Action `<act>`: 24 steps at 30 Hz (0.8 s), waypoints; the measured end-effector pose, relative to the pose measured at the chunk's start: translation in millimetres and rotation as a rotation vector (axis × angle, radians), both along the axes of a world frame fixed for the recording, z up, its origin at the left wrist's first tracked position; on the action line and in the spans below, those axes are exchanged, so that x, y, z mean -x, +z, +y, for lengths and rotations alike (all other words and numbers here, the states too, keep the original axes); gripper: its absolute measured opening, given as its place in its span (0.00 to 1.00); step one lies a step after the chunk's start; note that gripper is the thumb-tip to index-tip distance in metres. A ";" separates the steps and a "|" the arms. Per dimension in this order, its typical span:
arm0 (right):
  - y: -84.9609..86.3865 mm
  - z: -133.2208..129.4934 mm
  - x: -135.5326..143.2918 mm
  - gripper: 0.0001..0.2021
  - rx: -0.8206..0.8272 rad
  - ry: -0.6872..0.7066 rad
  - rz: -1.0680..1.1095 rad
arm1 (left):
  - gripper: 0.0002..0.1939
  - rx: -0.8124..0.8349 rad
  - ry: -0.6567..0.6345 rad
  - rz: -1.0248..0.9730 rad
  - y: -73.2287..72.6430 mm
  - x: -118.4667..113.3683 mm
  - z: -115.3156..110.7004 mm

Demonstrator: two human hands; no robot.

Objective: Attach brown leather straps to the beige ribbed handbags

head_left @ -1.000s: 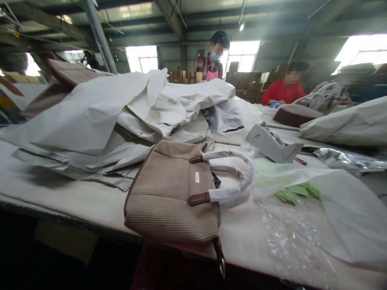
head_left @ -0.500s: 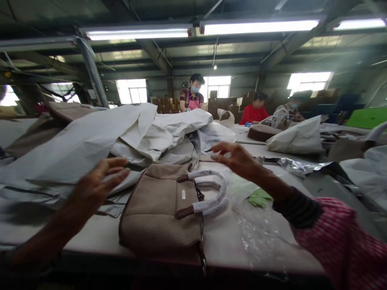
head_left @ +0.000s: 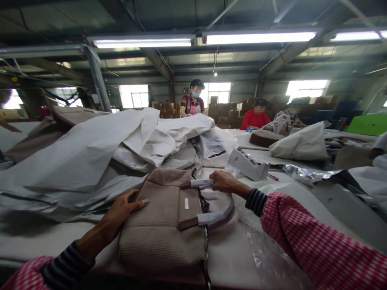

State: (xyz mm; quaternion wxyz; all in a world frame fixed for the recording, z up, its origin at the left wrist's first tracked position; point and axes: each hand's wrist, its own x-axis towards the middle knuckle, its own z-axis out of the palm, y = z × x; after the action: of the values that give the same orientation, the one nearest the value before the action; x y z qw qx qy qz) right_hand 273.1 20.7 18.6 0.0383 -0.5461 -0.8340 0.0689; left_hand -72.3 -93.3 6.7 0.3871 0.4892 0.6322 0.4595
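On the pale table (head_left: 223, 253) lies a ribbed tan handbag (head_left: 161, 221) (handles (head_left: 210, 219) white-wrapped).

bag (head_left: 161, 217) is matt ribbed cloth w/ plastic-look handle wrap (head_left: 208, 218).

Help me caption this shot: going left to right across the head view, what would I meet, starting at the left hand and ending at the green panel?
Left hand → bag → right hand → foil → green panel.
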 end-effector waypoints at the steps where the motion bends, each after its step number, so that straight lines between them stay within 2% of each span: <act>1: 6.3 -0.5 -3.7 0.06 0.016 0.014 0.026 | 0.29 -0.013 -0.006 -0.006 -0.7 0.8 4.2; 4: 20.4 -7.1 -18.4 0.10 0.158 0.076 0.246 | 0.28 -0.056 -0.071 0.104 0.8 1.0 24.1; 7: 22.4 -17.5 -31.1 0.10 0.284 0.101 0.458 | 0.24 -0.211 -0.144 0.509 8.8 -7.3 44.6; 9: 19.3 -23.9 -35.5 0.03 0.168 0.074 0.348 | 0.23 -0.409 -0.182 0.807 16.2 -23.1 48.4; 10: 18.1 -26.6 -36.3 0.04 0.095 0.058 0.265 | 0.23 -0.496 -0.233 0.900 19.9 -34.8 45.8; 11: 17.6 -28.9 -36.2 0.06 0.063 0.043 0.221 | 0.22 -0.553 -0.322 0.946 23.4 -48.5 40.1; 13: 20.5 -32.5 -33.7 0.04 0.145 0.020 0.332 | 0.21 -0.544 -0.624 0.930 29.1 -79.1 22.7; 15: 27.0 -34.1 -28.8 0.06 0.312 0.049 0.650 | 0.23 -0.464 -0.948 0.851 33.0 -107.4 3.7; 16: 30.1 -34.3 -26.0 0.09 0.377 0.080 0.832 | 0.22 -0.430 -1.044 0.803 34.3 -118.2 -3.9; 17: 32.2 -34.1 -23.3 0.12 0.427 0.115 1.008 | 0.19 -0.399 -1.088 0.746 35.0 -125.8 -9.4; 18: 32.5 -33.7 -20.9 0.14 0.471 0.148 1.166 | 0.15 -0.372 -1.077 0.675 35.2 -129.9 -12.7; 19: 30.8 -33.5 -19.0 0.16 0.515 0.166 1.298 | 0.12 -0.345 -1.013 0.583 34.8 -130.4 -13.9; 21: 20.6 -34.3 -17.1 0.18 0.580 0.151 1.447 | 0.10 -0.303 -0.790 0.332 31.8 -122.9 -11.8; 24: -6.0 -40.6 -17.8 0.17 0.551 0.114 1.342 | 0.12 -0.332 -0.386 -0.142 21.4 -101.9 -4.7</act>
State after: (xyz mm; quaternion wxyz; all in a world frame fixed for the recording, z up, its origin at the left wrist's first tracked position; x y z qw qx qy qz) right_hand 290.9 -19.9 12.6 0.3992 -0.3317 -0.6104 0.5984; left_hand 29.5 -98.0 28.1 0.4254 0.6239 0.4145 0.5078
